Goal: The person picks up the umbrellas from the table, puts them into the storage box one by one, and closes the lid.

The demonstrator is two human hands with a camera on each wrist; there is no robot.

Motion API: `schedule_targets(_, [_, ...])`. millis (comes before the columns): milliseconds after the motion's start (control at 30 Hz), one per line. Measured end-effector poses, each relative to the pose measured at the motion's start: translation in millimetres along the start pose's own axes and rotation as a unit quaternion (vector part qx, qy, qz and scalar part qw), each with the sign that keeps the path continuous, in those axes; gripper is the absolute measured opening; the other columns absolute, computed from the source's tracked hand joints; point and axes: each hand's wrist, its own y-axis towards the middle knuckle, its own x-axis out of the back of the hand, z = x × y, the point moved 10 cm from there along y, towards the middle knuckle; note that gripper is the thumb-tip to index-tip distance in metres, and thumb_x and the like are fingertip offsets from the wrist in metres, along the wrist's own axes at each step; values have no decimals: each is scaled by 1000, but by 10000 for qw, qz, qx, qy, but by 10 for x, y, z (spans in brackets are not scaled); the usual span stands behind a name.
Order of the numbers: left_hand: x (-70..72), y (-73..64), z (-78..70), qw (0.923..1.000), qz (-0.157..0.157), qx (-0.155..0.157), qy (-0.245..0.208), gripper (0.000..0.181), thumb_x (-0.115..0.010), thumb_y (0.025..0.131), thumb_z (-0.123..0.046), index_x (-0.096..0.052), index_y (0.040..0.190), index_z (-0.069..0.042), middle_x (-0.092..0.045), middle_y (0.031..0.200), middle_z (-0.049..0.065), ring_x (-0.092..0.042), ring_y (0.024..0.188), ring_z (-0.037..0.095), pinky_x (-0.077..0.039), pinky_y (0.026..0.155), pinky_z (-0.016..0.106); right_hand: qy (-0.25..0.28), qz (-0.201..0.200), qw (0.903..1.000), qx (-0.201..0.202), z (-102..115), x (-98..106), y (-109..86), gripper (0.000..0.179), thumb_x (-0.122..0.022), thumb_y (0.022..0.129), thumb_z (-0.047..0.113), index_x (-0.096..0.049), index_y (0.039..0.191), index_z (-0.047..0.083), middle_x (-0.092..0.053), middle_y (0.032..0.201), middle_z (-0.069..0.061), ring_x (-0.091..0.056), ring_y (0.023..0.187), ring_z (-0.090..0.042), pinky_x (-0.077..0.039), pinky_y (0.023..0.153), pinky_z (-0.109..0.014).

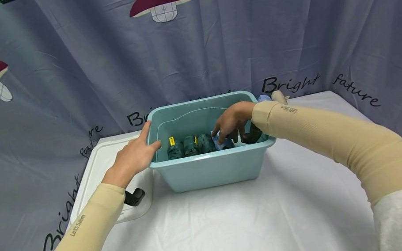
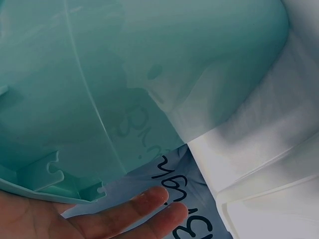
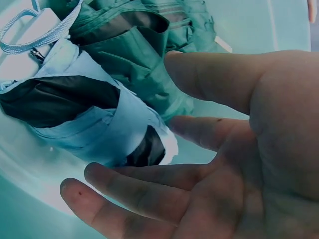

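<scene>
A teal plastic bin [image 1: 213, 170] stands on the white-covered table. My left hand [image 1: 135, 155] touches its left rim, fingers extended; in the left wrist view those fingers [image 2: 149, 199] lie outside the wall. Reaching into the bin's right part, my right hand [image 1: 234, 119] has its fingers spread, with nothing between them. Beside it lies a light blue folded umbrella [image 3: 89, 134] with black parts, a white handle and a cord loop. Several dark green folded umbrellas [image 1: 190, 145] lie in a row to the left, some with yellow tags. The right fingers partly hide the blue umbrella in the head view.
A white lid [image 1: 93, 176] lies on the table left of the bin, under my left forearm. Behind the bin's right corner, a beige object [image 1: 278, 97] and something blue [image 1: 264, 98] show partly. A grey-blue curtain [image 1: 188, 56] hangs behind the table.
</scene>
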Motion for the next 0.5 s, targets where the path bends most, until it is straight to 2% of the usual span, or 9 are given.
schedule_targets(200, [-10,-10,12,10000,28,22,-13,73,-36,90,-55,10,145,-42,-36,145,13,-45,121,38,-36,87,61,-133,-134,9998,105,17,58,-125,65,-53,93,31,-22,148,15,-34,144,-17,-46,122,-37,-51,83,-41])
schedule_targets(300, [-10,-12,12,10000,33,9,-27,73,-36,90,-55,10,145,-42,-37,144,13,-45,122,37,-37,86,60,-10,-207,9996,190,23,103,-204,65,-53,93,31,-22,148,14,-35,143,-19,-45,123,-37,-47,90,-44])
schedule_targets(500, [-11,-15,7,10000,34,-16,-65,73,-36,89,-54,10,145,-43,-37,144,14,-45,122,36,-36,86,61,189,-704,9955,598,44,261,-404,62,-56,92,33,-30,145,15,-42,140,-13,-51,118,-29,-47,90,-43])
